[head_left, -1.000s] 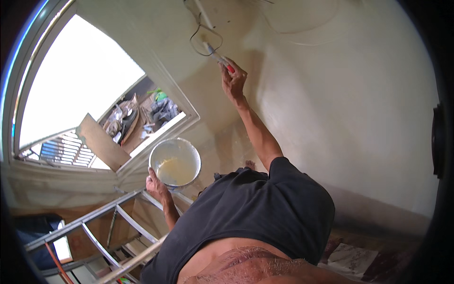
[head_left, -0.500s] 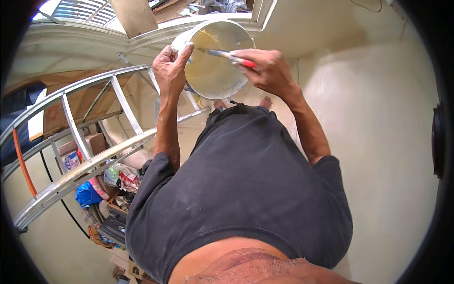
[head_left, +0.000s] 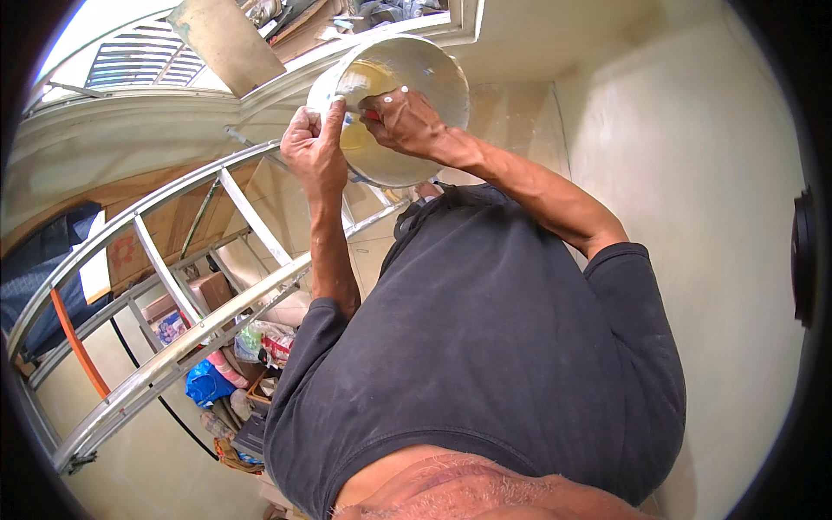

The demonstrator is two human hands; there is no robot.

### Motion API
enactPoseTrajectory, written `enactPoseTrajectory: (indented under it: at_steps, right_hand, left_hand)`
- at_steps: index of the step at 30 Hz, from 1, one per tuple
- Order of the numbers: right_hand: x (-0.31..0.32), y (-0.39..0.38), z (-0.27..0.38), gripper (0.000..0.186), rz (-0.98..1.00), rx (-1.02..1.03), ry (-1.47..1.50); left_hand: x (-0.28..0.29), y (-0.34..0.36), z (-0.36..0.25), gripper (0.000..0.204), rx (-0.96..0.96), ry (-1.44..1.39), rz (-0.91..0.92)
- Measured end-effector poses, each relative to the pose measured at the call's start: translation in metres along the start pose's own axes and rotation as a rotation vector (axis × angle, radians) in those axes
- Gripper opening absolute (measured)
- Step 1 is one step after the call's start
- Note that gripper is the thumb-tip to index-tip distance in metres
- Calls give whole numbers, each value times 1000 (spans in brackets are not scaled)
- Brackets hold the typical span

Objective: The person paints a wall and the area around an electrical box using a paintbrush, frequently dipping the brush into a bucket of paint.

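Note:
My left hand [head_left: 317, 154] grips the left rim of a round white bucket [head_left: 438, 68], thumb over the edge and fingers outside. The bucket is tilted toward me, its inner wall coated with pale yellowish material. Inside its mouth, my right hand [head_left: 409, 123] is closed around a slim tool [head_left: 372, 114]. Only a bit of the tool's red handle shows between the fingers; its working end is hidden. White specks mark the right hand's knuckles.
An aluminium ladder [head_left: 217, 328] leans across the left side, close to my left arm. Behind it are bags and boxes, including a blue bag [head_left: 206, 383]. Beyond the bucket is a window frame [head_left: 464, 22] with a board [head_left: 227, 45] against it. A pale wall [head_left: 685, 217] rises on the right.
My right hand has moved left and deeper into the bucket's mouth with the tool, beside my left thumb. The left hand keeps the rim. The surroundings have shifted slightly right in view.

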State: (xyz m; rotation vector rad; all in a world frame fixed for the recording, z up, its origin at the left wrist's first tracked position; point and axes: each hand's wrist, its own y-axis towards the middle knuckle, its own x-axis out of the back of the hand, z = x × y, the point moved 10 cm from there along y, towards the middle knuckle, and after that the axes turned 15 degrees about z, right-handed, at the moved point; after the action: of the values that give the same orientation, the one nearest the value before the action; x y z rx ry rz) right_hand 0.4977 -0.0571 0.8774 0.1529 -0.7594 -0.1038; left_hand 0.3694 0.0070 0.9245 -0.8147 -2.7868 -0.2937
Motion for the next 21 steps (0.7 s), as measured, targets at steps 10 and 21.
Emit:
enactPoseTrajectory:
  at_steps: [10, 21]
  right_hand:
    - [18, 5, 6, 9, -214, 68, -86]
    - [25, 5, 19, 10, -157, 169, -136]
  left_hand:
    - [-8, -2, 9, 38, -20, -154, -11]
    - [2, -5, 9, 38, 14, -132, -38]
